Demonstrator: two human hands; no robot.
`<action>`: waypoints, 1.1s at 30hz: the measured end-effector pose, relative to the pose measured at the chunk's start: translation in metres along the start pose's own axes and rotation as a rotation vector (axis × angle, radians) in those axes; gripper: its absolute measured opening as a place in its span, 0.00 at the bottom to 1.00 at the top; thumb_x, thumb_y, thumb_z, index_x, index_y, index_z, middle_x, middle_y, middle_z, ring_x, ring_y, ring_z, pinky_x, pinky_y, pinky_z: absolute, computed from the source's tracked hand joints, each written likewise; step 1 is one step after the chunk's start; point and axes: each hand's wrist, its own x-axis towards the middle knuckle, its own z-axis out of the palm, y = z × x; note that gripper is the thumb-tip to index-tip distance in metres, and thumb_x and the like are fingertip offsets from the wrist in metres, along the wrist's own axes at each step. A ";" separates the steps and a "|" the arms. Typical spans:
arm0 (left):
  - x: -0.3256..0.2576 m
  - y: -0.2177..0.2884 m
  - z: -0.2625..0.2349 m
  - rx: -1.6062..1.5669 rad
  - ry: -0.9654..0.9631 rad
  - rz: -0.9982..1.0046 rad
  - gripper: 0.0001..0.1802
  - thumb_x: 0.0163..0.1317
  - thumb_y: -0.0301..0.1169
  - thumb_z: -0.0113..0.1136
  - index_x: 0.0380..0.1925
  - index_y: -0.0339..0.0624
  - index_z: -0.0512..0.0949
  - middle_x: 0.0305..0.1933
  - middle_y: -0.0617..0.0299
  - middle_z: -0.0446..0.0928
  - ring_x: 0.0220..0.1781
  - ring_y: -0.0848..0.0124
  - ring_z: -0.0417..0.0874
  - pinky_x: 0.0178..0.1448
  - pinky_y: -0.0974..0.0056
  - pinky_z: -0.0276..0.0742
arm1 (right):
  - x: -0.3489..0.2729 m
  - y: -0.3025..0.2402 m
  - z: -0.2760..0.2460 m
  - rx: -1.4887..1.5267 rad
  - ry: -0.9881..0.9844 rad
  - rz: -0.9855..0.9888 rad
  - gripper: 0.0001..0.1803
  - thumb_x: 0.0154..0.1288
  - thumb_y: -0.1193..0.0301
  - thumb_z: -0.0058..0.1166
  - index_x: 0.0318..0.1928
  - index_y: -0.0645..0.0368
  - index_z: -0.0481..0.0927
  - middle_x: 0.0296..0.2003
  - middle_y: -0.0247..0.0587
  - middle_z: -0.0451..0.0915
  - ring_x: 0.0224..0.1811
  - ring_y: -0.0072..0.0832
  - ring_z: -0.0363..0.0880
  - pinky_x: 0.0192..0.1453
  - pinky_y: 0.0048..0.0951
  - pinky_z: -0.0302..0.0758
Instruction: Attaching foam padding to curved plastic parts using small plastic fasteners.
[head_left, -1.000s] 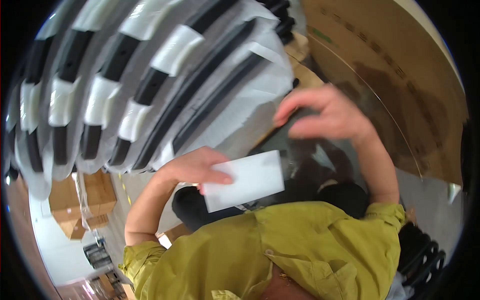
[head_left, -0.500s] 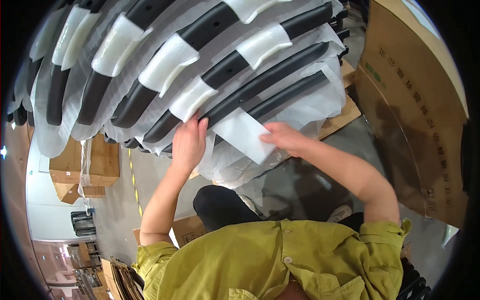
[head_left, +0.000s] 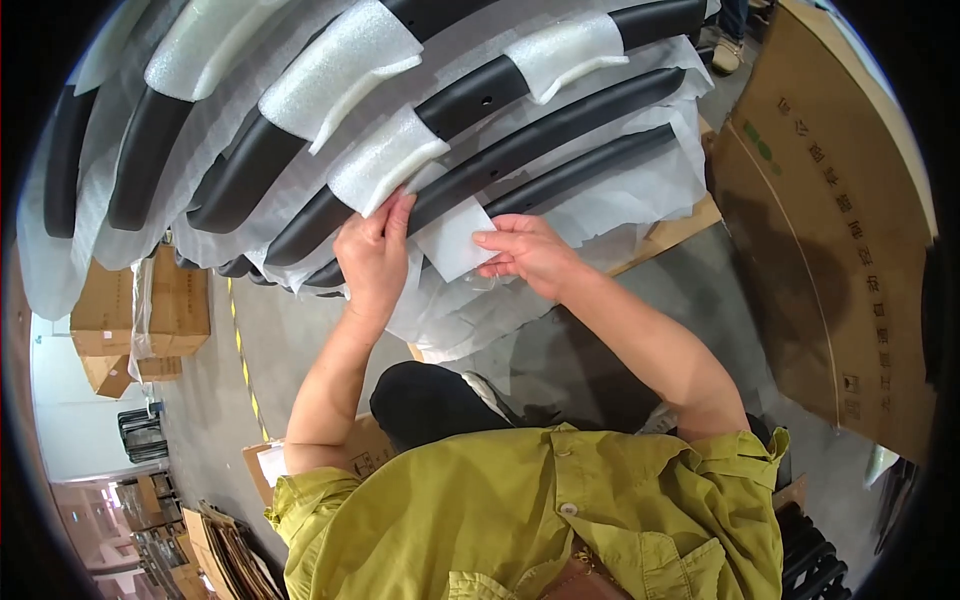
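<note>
A small white foam sheet (head_left: 455, 243) runs beneath one of the curved black bars (head_left: 545, 150), and a bit of it shows on the bar's far side. My right hand (head_left: 532, 255) pinches the sheet's near right edge between thumb and fingers. At the bar's left part, my left hand (head_left: 372, 258) has its thumb and fingertips closed at the sheet's other end, partly hidden by the bar. Just beyond my left fingertips, a white foam wrap (head_left: 385, 160) sits around the neighbouring black bar. Thin white sheeting (head_left: 600, 215) lies between the layers of bars.
More foam-wrapped bars (head_left: 340, 70) fill the far left. A tall brown cardboard panel (head_left: 820, 220) stands at right. Cardboard boxes (head_left: 140, 310) sit on the floor at left, near a yellow-black floor stripe (head_left: 243, 365). Another person's shoe (head_left: 728, 55) shows at far right.
My right hand has moved left and slightly up with the foam sheet, more of which is now under the bar. My left hand has shifted slightly up. The view has moved closer to the bars.
</note>
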 end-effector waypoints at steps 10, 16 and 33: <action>-0.008 0.015 -0.003 0.118 0.067 0.574 0.10 0.39 0.24 0.63 0.25 0.39 0.76 0.30 0.61 0.76 0.33 0.63 0.78 0.38 0.65 0.73 | 0.015 -0.021 0.016 -0.024 0.146 -0.163 0.09 0.59 0.71 0.47 0.35 0.65 0.75 0.32 0.40 0.77 0.30 0.24 0.75 0.35 0.24 0.74; -0.002 -0.006 0.002 0.054 -0.076 0.656 0.12 0.41 0.30 0.64 0.28 0.40 0.76 0.34 0.61 0.74 0.39 0.64 0.76 0.45 0.59 0.72 | 0.016 -0.024 0.017 -0.012 0.157 -0.169 0.09 0.59 0.73 0.45 0.36 0.67 0.74 0.32 0.41 0.77 0.30 0.25 0.76 0.35 0.25 0.75; 0.006 0.014 0.000 0.149 -0.243 0.164 0.20 0.50 0.35 0.60 0.42 0.35 0.72 0.41 0.51 0.75 0.42 0.55 0.76 0.44 0.60 0.71 | 0.000 0.009 0.015 0.074 0.091 -0.022 0.11 0.54 0.71 0.54 0.37 0.63 0.74 0.33 0.42 0.78 0.35 0.27 0.78 0.40 0.24 0.73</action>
